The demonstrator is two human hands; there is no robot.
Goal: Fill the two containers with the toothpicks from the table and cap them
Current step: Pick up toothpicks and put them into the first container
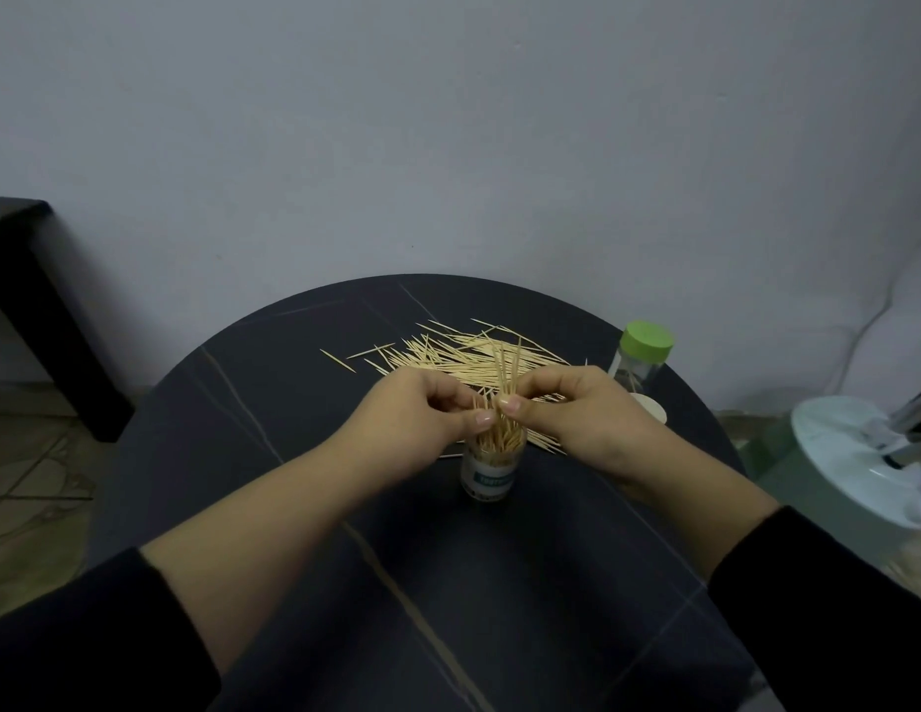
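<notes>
Green-capped container stands beside scattered toothpicks.

One wide-angle view from the person's head, facing forward and down, close over the round dark veined surface; both black-sleeved forearms enter from the bottom edge, and the plain grey wall straight ahead fills the upper half

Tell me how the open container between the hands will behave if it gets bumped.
The open container is narrow and tall for its base, so it probably tips easily. It looks like clear plastic, likely light even packed with toothpicks. With no cap on, a tip would likely spill them across the table.
</notes>
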